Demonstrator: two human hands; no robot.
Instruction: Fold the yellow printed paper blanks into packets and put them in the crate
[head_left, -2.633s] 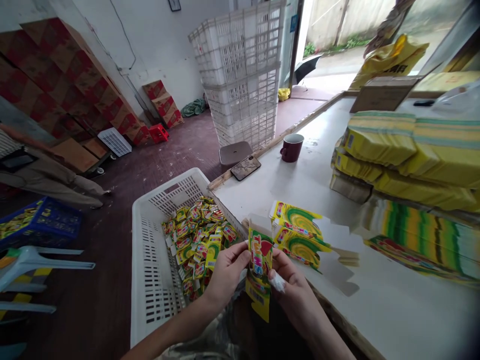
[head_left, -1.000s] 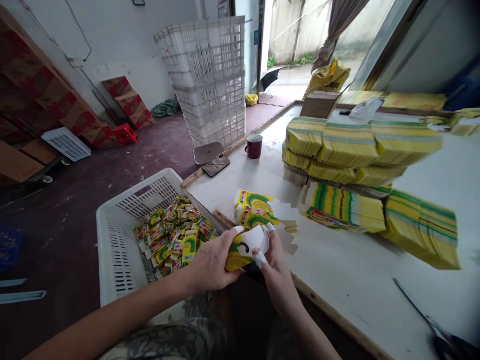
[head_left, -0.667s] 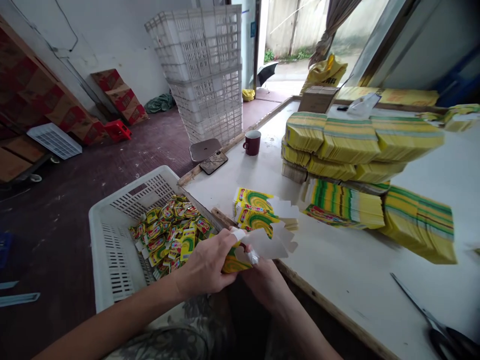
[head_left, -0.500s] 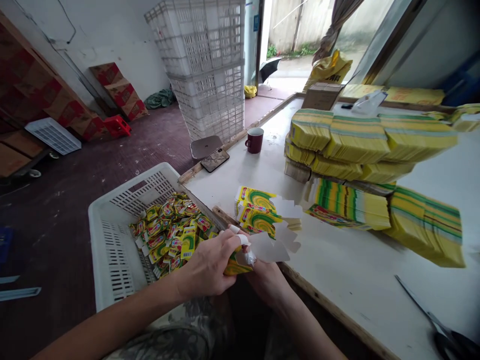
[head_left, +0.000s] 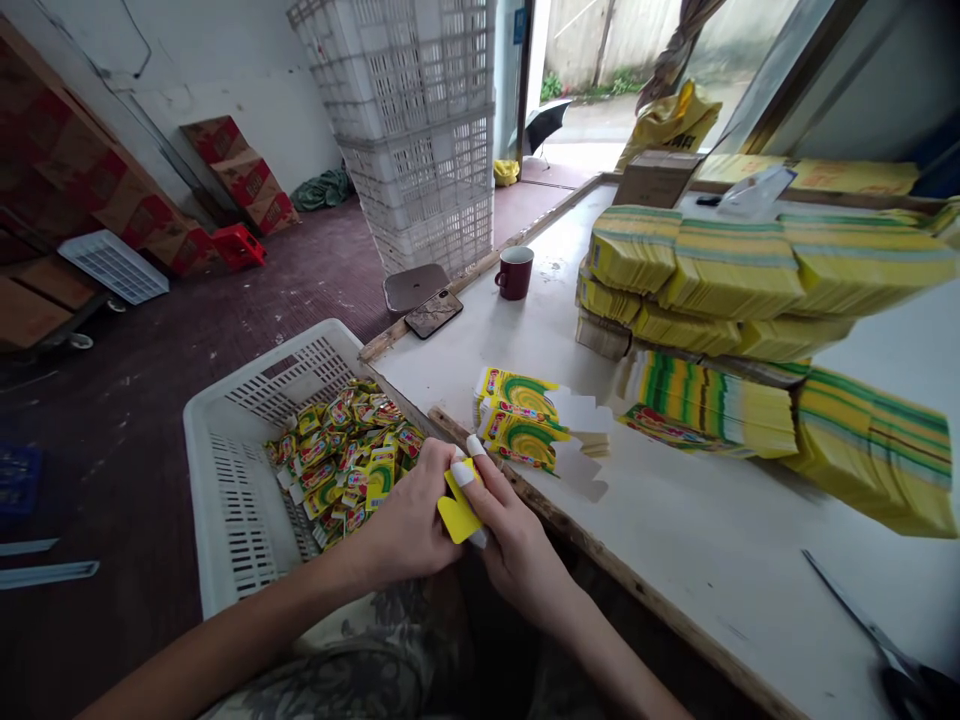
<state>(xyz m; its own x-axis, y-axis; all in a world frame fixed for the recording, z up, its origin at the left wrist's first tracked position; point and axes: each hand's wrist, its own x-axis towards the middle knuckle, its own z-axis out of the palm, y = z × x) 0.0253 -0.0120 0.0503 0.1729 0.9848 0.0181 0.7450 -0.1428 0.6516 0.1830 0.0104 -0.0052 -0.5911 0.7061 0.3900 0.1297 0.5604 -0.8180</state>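
Note:
A small yellow cardboard box (head_left: pixel 457 515) with flaps at its end is held between my two hands, over my lap at the table's edge. My left hand (head_left: pixel 409 515) is closed around its left side, hiding much of it. On the other side, my right hand (head_left: pixel 517 545) grips it with thumb and fingers; white covers wrap some fingertips. Just beyond lie two short stacks of flat printed cartons (head_left: pixel 521 432), yellow and green with white flaps. To the left, many small filled-out boxes (head_left: pixel 337 455) lie heaped in a white plastic crate (head_left: pixel 196 450).
Tall stacks of yellow-green cartons (head_left: pixel 727 265) stand on the white table (head_left: pixel 675 560). A maroon mug (head_left: pixel 515 275), a phone (head_left: pixel 433 313) and scissors (head_left: pixel 862 620) lie around. White crates (head_left: pixel 420 130) are piled behind; red-brown boxes (head_left: pixel 240 170) stand by the wall.
The white flaps that stuck out to the right are no longer spread. The box is turned, showing a yellow end flap, and my right hand has come up over it. The view shifted slightly.

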